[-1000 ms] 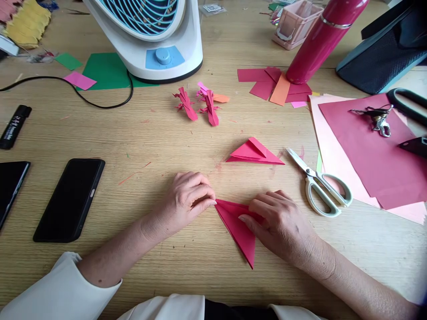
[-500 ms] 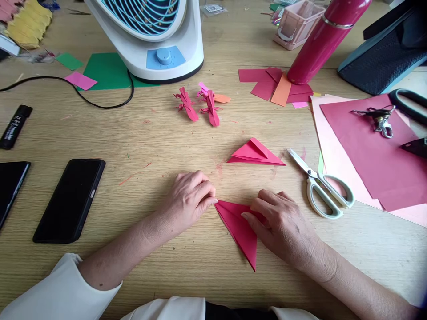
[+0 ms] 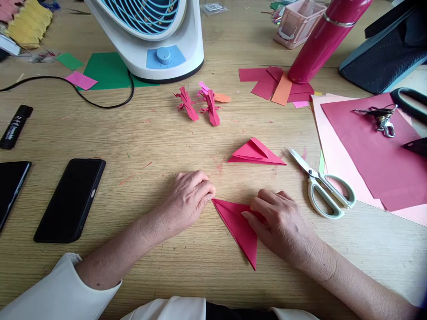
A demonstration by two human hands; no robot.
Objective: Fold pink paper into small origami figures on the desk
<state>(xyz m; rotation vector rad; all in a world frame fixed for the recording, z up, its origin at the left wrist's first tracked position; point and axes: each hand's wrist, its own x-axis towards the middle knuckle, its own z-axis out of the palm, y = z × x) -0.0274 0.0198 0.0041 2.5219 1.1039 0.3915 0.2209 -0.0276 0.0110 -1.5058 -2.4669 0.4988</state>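
A folded red sheet of paper (image 3: pixel 240 229) lies on the table in front of me, a triangle with one long point toward me. My right hand (image 3: pixel 282 224) grips its right side, thumb on top and fingers curled over the edge. At the upper left corner is my left hand (image 3: pixel 191 195), its thumb and fingers pinched together against the paper's tip; the fingertips are partly hidden. Just beyond my hands sits a second folded red paper (image 3: pixel 253 150) with a raised flap. Scissors (image 3: pixel 322 182) with pale handles rest to its right, blades closed.
Small red origami figures (image 3: pixel 211 108) stand before a white fan (image 3: pixel 167 55). Right of them are paper strips (image 3: pixel 262 82), a pink bottle (image 3: pixel 328 42) and large paper sheets (image 3: pixel 373 155). A phone (image 3: pixel 70 200) and a black marker (image 3: pixel 16 126) lie at left.
My left thumb has drawn in toward the fingers, and the left hand has shifted slightly left at the paper's corner. My right hand stays nearly still.
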